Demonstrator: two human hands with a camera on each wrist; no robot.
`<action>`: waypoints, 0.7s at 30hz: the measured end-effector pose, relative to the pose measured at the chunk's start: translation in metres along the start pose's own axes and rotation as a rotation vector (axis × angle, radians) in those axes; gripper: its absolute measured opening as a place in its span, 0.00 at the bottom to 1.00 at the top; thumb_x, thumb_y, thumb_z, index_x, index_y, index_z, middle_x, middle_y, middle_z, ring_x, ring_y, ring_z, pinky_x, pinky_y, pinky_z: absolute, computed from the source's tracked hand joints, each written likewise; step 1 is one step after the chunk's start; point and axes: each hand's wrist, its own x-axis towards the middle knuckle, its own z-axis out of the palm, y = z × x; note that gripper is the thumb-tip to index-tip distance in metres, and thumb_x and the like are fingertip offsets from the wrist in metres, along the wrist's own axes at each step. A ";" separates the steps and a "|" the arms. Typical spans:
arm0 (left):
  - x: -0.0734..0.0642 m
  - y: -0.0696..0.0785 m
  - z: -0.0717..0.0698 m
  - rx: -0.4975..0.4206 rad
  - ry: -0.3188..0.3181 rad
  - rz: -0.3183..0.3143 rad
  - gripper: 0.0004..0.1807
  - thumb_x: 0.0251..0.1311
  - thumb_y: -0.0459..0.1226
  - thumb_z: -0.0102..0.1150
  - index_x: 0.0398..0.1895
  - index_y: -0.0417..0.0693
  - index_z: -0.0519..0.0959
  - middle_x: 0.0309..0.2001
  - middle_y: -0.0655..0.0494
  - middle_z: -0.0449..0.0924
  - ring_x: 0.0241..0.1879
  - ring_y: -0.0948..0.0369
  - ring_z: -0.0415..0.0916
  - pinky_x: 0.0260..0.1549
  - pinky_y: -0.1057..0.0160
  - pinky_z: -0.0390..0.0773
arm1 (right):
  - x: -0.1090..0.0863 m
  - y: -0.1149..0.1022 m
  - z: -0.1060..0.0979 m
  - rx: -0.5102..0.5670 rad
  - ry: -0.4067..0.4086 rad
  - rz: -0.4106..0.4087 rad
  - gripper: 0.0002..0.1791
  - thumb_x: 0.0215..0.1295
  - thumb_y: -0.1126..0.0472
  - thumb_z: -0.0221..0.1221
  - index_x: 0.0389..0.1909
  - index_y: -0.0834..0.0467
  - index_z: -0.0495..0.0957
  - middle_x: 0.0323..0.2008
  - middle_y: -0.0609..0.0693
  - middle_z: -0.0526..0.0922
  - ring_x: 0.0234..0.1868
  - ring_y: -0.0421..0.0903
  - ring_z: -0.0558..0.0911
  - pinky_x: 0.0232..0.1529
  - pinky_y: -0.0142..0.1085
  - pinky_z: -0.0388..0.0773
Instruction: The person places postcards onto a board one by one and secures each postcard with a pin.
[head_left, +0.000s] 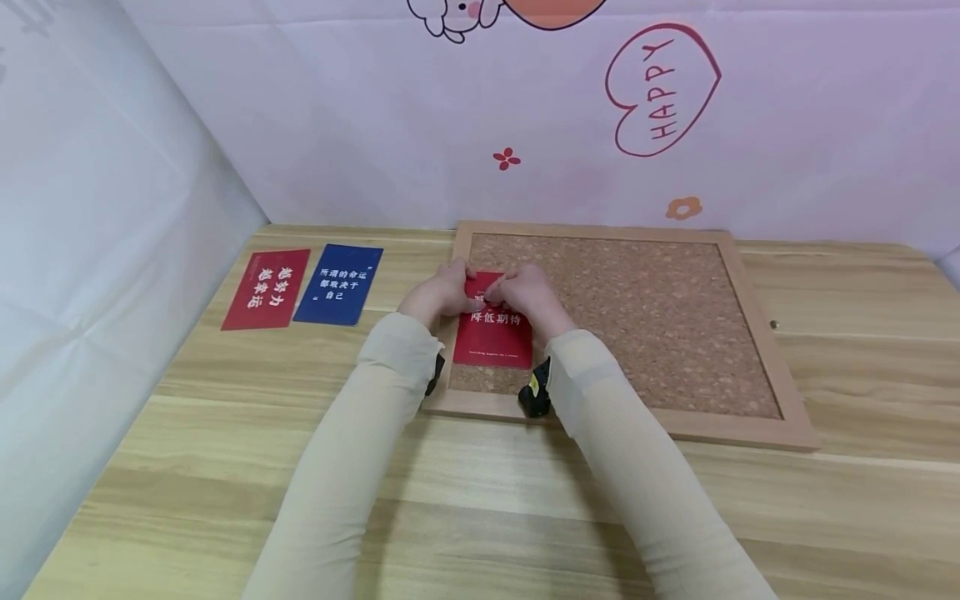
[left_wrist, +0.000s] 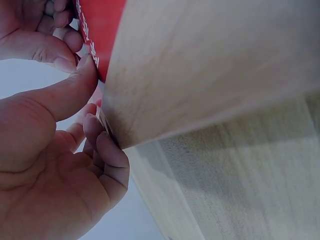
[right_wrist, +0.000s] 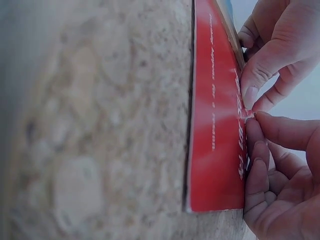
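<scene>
A red card (head_left: 493,343) with white writing lies at the left end of a framed cork board (head_left: 660,333). My left hand (head_left: 441,293) rests at the card's left edge. Its thumb (left_wrist: 82,75) presses the card, and its other fingers bend beside the board's wooden edge. From the right, my right hand (head_left: 534,296) reaches over the card. In the right wrist view its thumb and forefinger pinch a small pin (right_wrist: 254,114) against the card, mostly hidden by the fingertips. The thumbs of both hands almost meet there.
Left of the board, a red card with white characters (head_left: 266,290) and a blue card (head_left: 339,285) lie side by side on the wooden table (head_left: 225,467). A small round metallic thing (head_left: 775,324) lies right of the board. A printed white cloth (head_left: 360,125) hangs behind.
</scene>
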 end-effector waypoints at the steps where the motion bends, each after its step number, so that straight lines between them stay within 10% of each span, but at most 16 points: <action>1: 0.000 0.000 0.000 0.001 -0.001 -0.001 0.27 0.65 0.39 0.56 0.63 0.43 0.58 0.65 0.40 0.57 0.64 0.49 0.59 0.65 0.52 0.63 | 0.000 0.000 0.000 -0.002 0.002 0.001 0.11 0.62 0.62 0.58 0.42 0.61 0.84 0.37 0.52 0.80 0.35 0.43 0.73 0.35 0.32 0.70; 21: 0.001 -0.001 0.000 0.013 0.001 0.016 0.27 0.65 0.38 0.56 0.63 0.43 0.59 0.66 0.40 0.56 0.65 0.49 0.57 0.67 0.52 0.62 | -0.001 -0.002 0.000 -0.014 0.026 0.027 0.05 0.59 0.63 0.58 0.25 0.57 0.76 0.25 0.49 0.72 0.30 0.44 0.71 0.30 0.33 0.69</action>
